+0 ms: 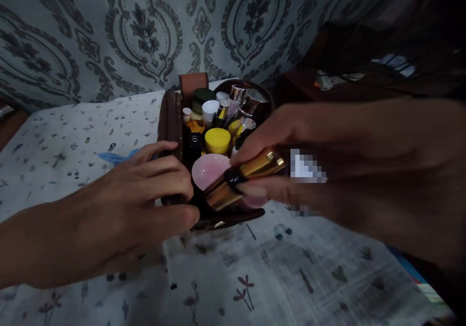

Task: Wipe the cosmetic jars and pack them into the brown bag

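A brown cosmetic bag (pixel 171 122) stands open on the patterned cloth, packed with bottles and jars. My left hand (pixel 145 195) grips its near left edge, fingers curled over the rim. Over the front of the bag, my right hand (pixel 291 161) pinches a gold cosmetic tube with a black collar (pixel 222 190) between thumb and fingers; the tube is tilted. Behind the tube is a pink round lid (pixel 209 168), partly covered. Further in are a yellow-capped jar (pixel 217 140), a black cap (pixel 194 140), a white cap (pixel 210 111), a dark green lid (pixel 204 95) and several silver-capped bottles (pixel 251 102).
White cloth with small plant and bird prints (pixel 204 277) spreads under the bag. A blue item (pixel 118 156) lies left, partly behind my left hand. A patterned curtain (pixel 145 30) hangs behind. At the right back, a dark red surface (pixel 298 86) holds cables and white items (pixel 395 65).
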A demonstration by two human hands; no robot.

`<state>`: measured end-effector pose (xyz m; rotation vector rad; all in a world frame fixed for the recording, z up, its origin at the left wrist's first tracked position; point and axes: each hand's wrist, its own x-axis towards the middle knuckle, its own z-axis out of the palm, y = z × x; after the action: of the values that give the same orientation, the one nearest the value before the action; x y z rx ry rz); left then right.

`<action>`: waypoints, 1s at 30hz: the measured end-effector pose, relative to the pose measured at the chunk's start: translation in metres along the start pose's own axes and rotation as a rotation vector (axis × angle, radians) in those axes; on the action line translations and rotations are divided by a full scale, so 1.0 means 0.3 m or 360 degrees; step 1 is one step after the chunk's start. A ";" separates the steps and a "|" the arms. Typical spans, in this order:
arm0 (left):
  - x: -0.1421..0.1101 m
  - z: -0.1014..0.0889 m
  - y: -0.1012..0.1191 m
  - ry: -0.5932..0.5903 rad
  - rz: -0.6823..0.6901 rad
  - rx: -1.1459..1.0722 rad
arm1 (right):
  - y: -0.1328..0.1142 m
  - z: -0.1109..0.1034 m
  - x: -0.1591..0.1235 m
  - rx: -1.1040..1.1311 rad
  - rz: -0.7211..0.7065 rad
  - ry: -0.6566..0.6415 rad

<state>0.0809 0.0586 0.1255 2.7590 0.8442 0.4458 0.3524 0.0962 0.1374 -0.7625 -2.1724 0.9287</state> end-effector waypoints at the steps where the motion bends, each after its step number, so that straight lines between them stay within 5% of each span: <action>1: -0.004 -0.001 0.001 -0.0009 0.0003 -0.0001 | 0.000 -0.006 -0.004 0.0007 0.0020 0.0108; 4: -0.016 0.004 0.007 -0.0025 -0.0002 0.0022 | 0.007 -0.012 -0.024 -0.0021 0.0180 0.0429; 7: -0.028 0.013 0.014 0.0024 -0.0014 0.0088 | 0.010 -0.003 -0.045 -0.0045 0.0190 0.0526; 18: -0.068 0.031 0.022 0.0063 -0.0049 0.0175 | -0.055 0.036 -0.032 0.0035 -0.0395 0.0076; 22: -0.039 0.038 0.031 0.0188 -0.0075 0.0110 | -0.072 0.034 -0.005 -0.0061 -0.0515 0.0234; 30: 0.000 0.033 0.043 0.0196 -0.0096 0.0035 | -0.039 -0.020 0.004 -0.0307 -0.0145 -0.0183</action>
<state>0.0909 0.0470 0.1201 2.7409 0.9631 0.6034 0.3533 0.0927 0.1501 -0.7082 -2.4024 0.7402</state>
